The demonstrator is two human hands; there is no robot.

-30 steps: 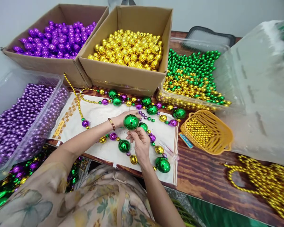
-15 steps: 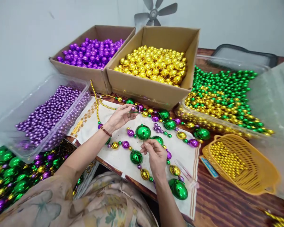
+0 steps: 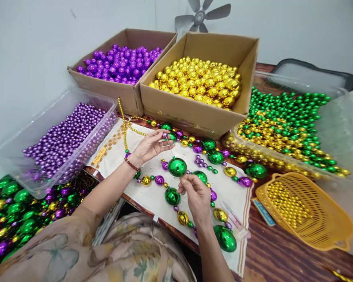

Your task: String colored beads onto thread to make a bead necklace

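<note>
Between thumb and fingertips, my left hand (image 3: pixel 153 148) pinches a small purple bead (image 3: pixel 164 135); its other fingers are spread. A thin string (image 3: pixel 170 147) slants from there down to a large shiny green ball (image 3: pixel 177 167). My right hand (image 3: pixel 196 192) is closed in a pinch just under that ball, and what sits between its fingertips is hidden. Around both hands, a strand of green, gold and purple beads (image 3: pixel 159 180) lies on a white cloth (image 3: pixel 147 197). Loose small purple beads (image 3: pixel 199 159) rest on the cloth beyond the ball.
Cardboard boxes of purple balls (image 3: pixel 120 64) and gold balls (image 3: pixel 200 82) stand at the back. Clear bins hold purple beads (image 3: pixel 67 137) at left and green and gold beads (image 3: pixel 285 121) at right. A yellow basket (image 3: pixel 326 211) and tweezers (image 3: pixel 232 214) lie right. Finished-looking strands (image 3: pixel 23 219) pile lower left.
The view has shifted, so the surroundings sit farther right. Against the cloth, my left hand and the green ball have moved slightly left, and the string slants more. Both pinches persist.
</note>
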